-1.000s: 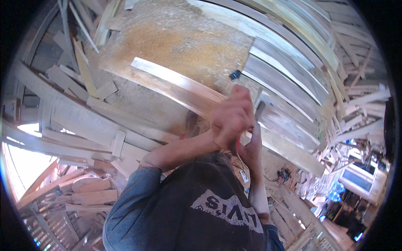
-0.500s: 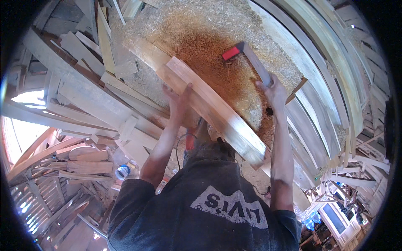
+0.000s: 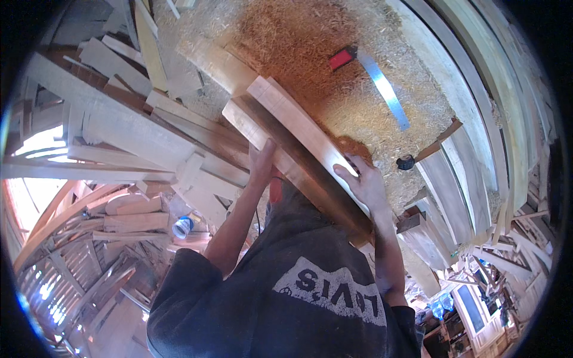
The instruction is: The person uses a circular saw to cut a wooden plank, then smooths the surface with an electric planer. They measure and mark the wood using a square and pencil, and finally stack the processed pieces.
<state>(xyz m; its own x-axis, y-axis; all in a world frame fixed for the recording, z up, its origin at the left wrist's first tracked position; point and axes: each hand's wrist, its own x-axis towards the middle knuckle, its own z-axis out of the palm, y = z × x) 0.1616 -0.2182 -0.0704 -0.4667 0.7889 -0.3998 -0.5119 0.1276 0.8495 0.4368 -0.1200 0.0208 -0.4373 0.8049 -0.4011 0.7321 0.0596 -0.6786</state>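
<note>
Left hand: the left hand (image 3: 261, 164) lay against the near, darker edge of the long wooden plank (image 3: 298, 140), fingers (image 3: 267, 149) stretched nearly straight along the wood rather than curled round it (whether the thumb hooked underneath could not be told).
Right hand: the right hand (image 3: 367, 186) pressed flat on the plank's pale top face toward its lower end, fingers (image 3: 346, 173) spread and extended, palm down, gripping nothing.
Plank: it ran diagonally across the sawdust-covered worktop (image 3: 286, 42), its upper end pointing away from the person, its lower end near the dark shirt (image 3: 286, 286).
Handsaw: a saw with a red handle (image 3: 373, 74) lay on the sawdust just beyond the plank, apart from both hands.
Change: half a second before, the right hand was raised higher, near the saw; it had since come down onto the plank, and the left had slid lower along the same edge.
Arms: both forearms rose from the shirt toward the plank, elbows bent, the left steeper than the right.
</note>
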